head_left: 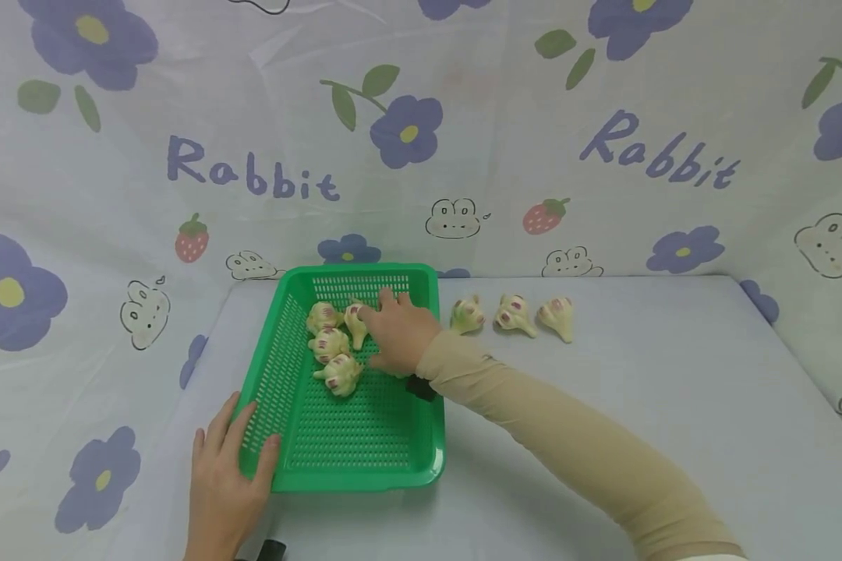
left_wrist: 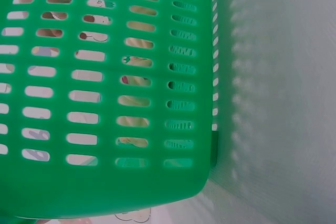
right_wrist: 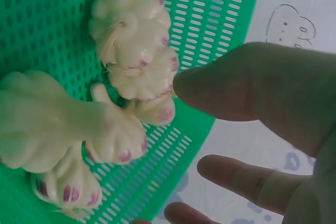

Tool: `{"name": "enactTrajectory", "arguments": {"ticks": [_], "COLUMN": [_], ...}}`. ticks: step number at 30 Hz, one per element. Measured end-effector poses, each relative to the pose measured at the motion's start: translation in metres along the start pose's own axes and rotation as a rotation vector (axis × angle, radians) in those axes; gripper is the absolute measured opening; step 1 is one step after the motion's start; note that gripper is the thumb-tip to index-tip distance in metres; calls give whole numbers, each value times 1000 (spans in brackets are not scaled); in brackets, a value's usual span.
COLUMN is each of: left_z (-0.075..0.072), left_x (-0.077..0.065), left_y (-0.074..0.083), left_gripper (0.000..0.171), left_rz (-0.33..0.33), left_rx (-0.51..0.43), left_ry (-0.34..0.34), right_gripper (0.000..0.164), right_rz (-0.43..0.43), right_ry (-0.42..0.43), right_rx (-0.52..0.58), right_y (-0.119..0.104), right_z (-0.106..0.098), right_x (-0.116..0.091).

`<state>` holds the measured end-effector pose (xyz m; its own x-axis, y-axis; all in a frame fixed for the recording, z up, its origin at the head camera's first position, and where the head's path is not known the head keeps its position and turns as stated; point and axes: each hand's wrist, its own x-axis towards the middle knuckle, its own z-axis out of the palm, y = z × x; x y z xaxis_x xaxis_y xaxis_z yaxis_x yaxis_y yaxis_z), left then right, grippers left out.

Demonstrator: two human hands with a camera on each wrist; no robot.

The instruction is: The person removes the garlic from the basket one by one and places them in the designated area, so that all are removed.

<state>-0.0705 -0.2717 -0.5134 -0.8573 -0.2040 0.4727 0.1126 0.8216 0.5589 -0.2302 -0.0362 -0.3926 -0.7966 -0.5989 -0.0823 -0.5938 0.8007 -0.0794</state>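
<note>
Several garlic bulbs [head_left: 340,374] lie in a green plastic basket [head_left: 337,479], grouped toward its back left. My right hand [head_left: 401,333] is over the basket's back right, fingers spread near one bulb [head_left: 355,322]. In the right wrist view, a gap separates the thumb [right_wrist: 226,87] from the fingers, and nothing is between them. Bulbs [right_wrist: 131,24] appear beside the thumb, and a blurred one [right_wrist: 37,119] is nearer the camera. My left hand [head_left: 228,475] rests on the basket's front left corner, fairly straight fingers along the side rim and thumb over the corner.
Three more garlic bulbs [head_left: 514,313] lie in a row on the white table [head_left: 624,389], right of the basket. A printed cloth [head_left: 498,156] hangs behind. The slotted basket wall [left_wrist: 105,87] fills much of the left wrist view.
</note>
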Motion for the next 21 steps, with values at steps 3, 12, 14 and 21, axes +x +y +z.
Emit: {"name": "enactTrajectory", "arguments": {"ticks": [3, 12, 14, 21], "left_z": [0, 0, 0, 1], "left_x": [0, 0, 0, 1], "left_y": [-1, -1, -1, -1], "left_gripper": [52, 52, 52, 52], "left_rz": [9, 5, 4, 8], "left_rx": [-5, -8, -9, -12], "left_ry": [6, -2, -2, 7], "right_gripper": [70, 65, 61, 48], "right_rz": [24, 68, 60, 66], "right_ry": [-13, -111, -131, -161], "right_rx": [2, -73, -93, -64], "right_y": [-1, -3, -2, 3], "right_z": [4, 22, 26, 40], "right_x": [6, 27, 30, 35]}}
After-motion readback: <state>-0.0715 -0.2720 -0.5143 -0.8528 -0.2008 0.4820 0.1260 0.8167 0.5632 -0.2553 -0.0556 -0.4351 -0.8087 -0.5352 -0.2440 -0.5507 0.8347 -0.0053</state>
